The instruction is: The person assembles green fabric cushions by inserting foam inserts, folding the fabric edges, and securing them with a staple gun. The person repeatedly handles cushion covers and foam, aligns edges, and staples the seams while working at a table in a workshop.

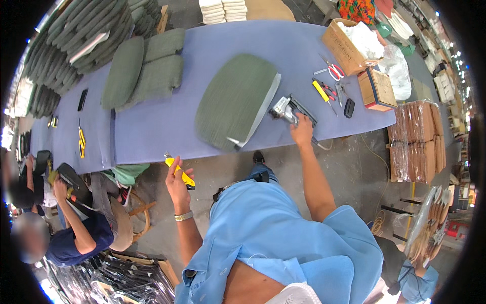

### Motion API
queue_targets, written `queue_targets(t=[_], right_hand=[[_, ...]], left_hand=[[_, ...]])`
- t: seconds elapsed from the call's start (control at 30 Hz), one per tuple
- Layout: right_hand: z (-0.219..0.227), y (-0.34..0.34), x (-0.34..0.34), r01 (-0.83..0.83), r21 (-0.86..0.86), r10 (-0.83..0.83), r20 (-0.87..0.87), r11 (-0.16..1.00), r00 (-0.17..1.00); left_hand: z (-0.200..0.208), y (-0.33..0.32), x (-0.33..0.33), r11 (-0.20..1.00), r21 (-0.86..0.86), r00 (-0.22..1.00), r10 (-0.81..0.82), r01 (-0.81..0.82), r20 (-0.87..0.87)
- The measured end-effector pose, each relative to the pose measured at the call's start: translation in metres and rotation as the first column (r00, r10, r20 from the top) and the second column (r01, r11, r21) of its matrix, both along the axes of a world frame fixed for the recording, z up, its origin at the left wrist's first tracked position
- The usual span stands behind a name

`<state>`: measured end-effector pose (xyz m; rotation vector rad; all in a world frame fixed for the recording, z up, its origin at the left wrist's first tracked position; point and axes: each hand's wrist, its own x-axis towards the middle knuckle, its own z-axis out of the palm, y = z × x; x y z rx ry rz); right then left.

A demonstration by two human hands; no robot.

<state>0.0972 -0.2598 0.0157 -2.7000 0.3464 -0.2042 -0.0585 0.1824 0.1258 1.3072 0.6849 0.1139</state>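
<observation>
My left hand [175,185] is closed around a yellow utility knife [187,179], held in the air just off the near edge of the table. Over the tabletop, my right hand [302,131] has its fingers around the handle of a silver and black staple gun [286,108]. A hose runs from the tool's rear end. To the left of the staple gun lies a dark green upholstered cushion panel [233,101]. Its right side shows a pale edge, and a small white piece sits at its near corner.
Scissors [334,71], a yellow screwdriver [321,91], pliers and a small black object lie on the blue table [202,43] at right, beside two cardboard boxes [377,90]. More green panels [157,66] are stacked at left. A co-worker [76,223] sits at the lower left.
</observation>
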Motion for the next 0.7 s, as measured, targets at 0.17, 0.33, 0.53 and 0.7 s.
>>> queue_targets(t=[0.17,0.33,0.53,0.7], right_hand=[[-0.023,-0.008,0.038,-0.188,-0.065,0.179,-0.116,0.980,0.977],[-0.019,-0.044,0.066,-0.118,0.075,0.120,-0.032,0.990,0.992],[0.074,-0.033,0.081,-0.144,0.709,0.156,0.049,0.691,0.987],[0.088,0.001,0.061,-0.264,0.902,0.396,0.116,0.342,0.911]], left_hand=[[0.001,-0.085,0.058,0.997,-0.074,0.999,0.005,-0.001,0.051],[0.025,-0.150,0.117,0.977,-0.044,0.976,-0.204,0.208,0.078],[0.048,-0.219,0.195,0.820,0.118,0.808,-0.572,0.560,0.142],[0.042,-0.289,0.230,0.643,0.210,0.605,-0.765,0.736,0.221]])
